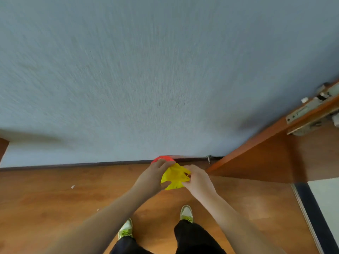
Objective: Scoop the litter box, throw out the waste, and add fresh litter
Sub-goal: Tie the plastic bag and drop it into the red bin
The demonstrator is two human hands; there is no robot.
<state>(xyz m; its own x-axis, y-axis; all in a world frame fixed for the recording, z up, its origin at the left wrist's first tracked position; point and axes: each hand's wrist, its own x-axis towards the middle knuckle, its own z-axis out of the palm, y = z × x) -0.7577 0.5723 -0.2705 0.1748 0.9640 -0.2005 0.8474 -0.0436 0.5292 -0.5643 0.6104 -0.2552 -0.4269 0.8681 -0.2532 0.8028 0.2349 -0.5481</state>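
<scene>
bag [174, 177] between left hand [153, 176] at 9 and right hand [199, 178] at 3 | round object [162, 159] behind at 12, against wall [146, 70] | door [275, 153] at 2
</scene>
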